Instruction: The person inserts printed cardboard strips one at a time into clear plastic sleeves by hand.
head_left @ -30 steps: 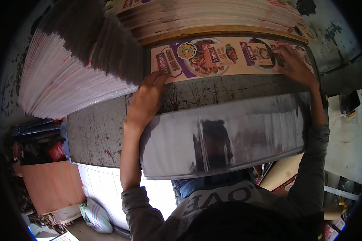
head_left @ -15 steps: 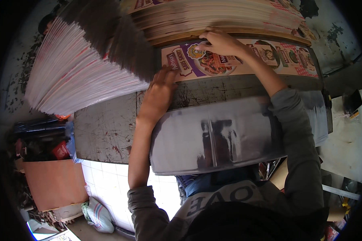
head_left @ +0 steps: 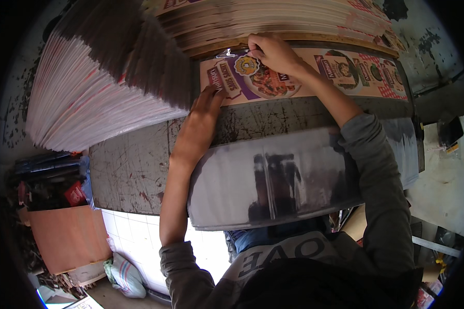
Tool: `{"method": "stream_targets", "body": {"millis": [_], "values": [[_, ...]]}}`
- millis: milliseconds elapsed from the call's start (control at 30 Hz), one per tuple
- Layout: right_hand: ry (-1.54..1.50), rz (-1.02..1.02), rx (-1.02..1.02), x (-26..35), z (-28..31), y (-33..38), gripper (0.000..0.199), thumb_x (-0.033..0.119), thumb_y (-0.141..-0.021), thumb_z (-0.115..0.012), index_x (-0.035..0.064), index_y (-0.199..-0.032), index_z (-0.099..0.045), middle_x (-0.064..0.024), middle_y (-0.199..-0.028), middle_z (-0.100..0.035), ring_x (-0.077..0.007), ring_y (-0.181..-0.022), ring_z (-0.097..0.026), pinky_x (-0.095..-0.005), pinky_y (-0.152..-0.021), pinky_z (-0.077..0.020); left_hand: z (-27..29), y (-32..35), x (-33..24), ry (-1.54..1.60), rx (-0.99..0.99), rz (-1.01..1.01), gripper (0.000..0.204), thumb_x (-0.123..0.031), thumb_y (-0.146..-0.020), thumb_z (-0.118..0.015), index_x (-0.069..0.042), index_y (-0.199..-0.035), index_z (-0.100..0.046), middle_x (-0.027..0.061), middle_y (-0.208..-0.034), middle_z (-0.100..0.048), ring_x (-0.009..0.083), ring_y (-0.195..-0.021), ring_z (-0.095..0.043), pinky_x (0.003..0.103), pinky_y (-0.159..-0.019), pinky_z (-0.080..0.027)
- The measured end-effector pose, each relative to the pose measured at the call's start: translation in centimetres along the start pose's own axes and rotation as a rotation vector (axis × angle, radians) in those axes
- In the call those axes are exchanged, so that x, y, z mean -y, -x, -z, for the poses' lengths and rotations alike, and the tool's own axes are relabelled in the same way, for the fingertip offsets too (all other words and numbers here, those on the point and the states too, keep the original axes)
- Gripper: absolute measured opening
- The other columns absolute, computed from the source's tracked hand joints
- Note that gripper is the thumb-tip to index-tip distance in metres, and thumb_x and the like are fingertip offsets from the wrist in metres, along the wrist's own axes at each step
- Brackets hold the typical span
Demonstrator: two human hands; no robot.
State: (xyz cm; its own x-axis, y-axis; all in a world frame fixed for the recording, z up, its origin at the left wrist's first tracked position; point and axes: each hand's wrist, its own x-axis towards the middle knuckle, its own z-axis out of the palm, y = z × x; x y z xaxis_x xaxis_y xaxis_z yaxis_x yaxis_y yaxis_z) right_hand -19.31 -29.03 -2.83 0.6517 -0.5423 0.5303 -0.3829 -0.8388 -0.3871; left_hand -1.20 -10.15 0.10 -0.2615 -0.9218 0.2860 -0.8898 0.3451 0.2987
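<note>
A long printed sheet (head_left: pixel 307 85) with food pictures and a purple band lies across the metal worktop. My left hand (head_left: pixel 198 123) rests flat at its left end, fingers stretched out over the printed corner. At the sheet's far edge, the fingers of my right hand (head_left: pixel 274 55) are pinched together. Beside them a glossy edge of clear plastic film (head_left: pixel 229 53) catches the light, and the pinch appears to be on this film. A stack of clear plastic sheets (head_left: pixel 227 180) lies at the near edge, between my forearms.
A tall fanned stack of printed sheets (head_left: pixel 82 103) rises on the left. Behind the sheet, a wooden strip (head_left: pixel 340 40) fronts another thick stack of sheets (head_left: pixel 273 20). Scratched worktop (head_left: pixel 129 170) shows at left. An orange-brown box (head_left: pixel 69 239) and a sack (head_left: pixel 126 278) stand below.
My right hand has moved slightly left along the far edge, its fingers drawn into a pinch, and a shiny film edge now shows beside it. My left hand stays on the sheet's left end.
</note>
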Motion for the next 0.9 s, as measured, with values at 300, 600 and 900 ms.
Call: {"method": "stream_targets", "body": {"millis": [300, 600, 900], "values": [[-0.026, 0.038, -0.164, 0.4, -1.1, 0.6, 0.021, 0.007, -0.084, -0.057, 0.0026, -0.074, -0.039, -0.0099, -0.053, -0.042, -0.0199, -0.049, -0.05, -0.0357, -0.047, -0.0335, 0.0, 0.0, 0.2, -0.001, 0.005, -0.01, 0.043, 0.013, -0.073, -0.043, -0.002, -0.113, -0.048, 0.0199, -0.121, -0.044, 0.0349, -0.111, -0.047, 0.039, -0.091, -0.045], [-0.031, -0.002, -0.163, 0.0, -1.4, 0.4, 0.023, 0.009, -0.084, -0.058, 0.003, -0.073, -0.039, -0.0102, -0.056, -0.043, -0.0201, -0.047, -0.045, -0.0367, -0.048, -0.0337, -0.1, -0.1, 0.4, 0.038, -0.006, 0.016, 0.043, 0.013, -0.073, -0.042, -0.004, -0.113, -0.048, 0.0213, -0.124, -0.042, 0.0376, -0.111, -0.047, 0.041, -0.09, -0.045], [0.161, 0.13, -0.027, -3.7, 2.6, 2.7, 0.03, 0.025, -0.085, -0.06, 0.0041, -0.076, -0.041, -0.0063, -0.068, -0.045, -0.0177, -0.055, -0.042, -0.0349, -0.053, -0.0356, -0.1, 0.0, 0.7, 0.007, 0.017, -0.001, 0.035, 0.006, -0.081, -0.044, -0.005, -0.114, -0.047, 0.0214, -0.126, -0.04, 0.0391, -0.109, -0.048, 0.042, -0.086, -0.047]]}}
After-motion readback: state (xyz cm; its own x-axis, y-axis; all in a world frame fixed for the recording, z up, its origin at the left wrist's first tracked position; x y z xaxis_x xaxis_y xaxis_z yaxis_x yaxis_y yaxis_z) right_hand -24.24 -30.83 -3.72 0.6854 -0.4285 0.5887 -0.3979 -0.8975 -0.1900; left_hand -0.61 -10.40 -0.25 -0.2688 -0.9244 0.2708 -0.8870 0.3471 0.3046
